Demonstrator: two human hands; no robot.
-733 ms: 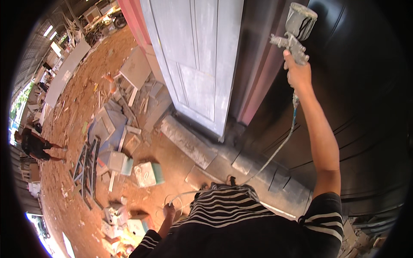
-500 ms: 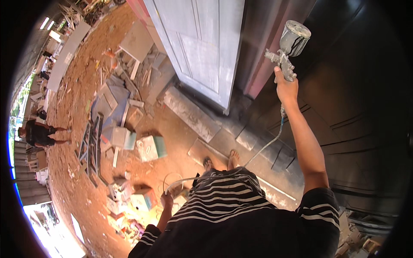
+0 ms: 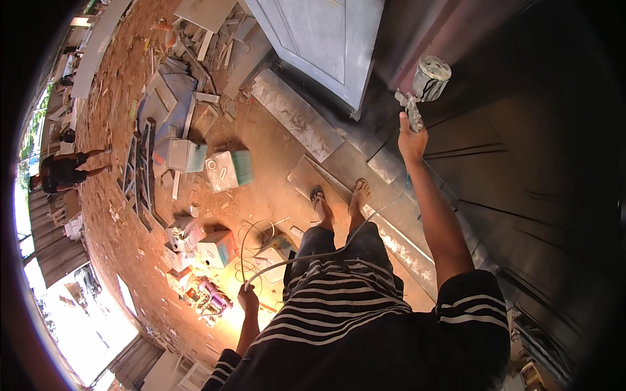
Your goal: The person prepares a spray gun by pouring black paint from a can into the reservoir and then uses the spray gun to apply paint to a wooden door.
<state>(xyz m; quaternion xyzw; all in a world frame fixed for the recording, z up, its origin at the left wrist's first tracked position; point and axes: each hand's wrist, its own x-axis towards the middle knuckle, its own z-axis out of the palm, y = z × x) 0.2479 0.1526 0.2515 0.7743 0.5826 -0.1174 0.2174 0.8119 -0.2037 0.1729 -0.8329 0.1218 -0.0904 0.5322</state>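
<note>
- The right hand's fingers (image 3: 404,121) are wrapped around the handle of a grey spray gun (image 3: 410,104); whether the trigger is pressed, I cannot tell.
- That right hand (image 3: 413,143) is held out at the end of a stretched arm, with the gun's paint-streaked cup (image 3: 432,81) beyond it.
- The left hand (image 3: 248,300), low on the left, has its fingers closed around a thin hose (image 3: 287,262), which crosses in front of the body toward the right arm.
- The gun is near the lower corner of a pale grey panel (image 3: 326,52); a dark panelled surface (image 3: 515,189) spreads to the right.
- Below are sandalled feet (image 3: 317,193).
- Farther left lie boxes (image 3: 225,171) and a purple machine (image 3: 212,296); another person (image 3: 62,173) is near the edge.
</note>
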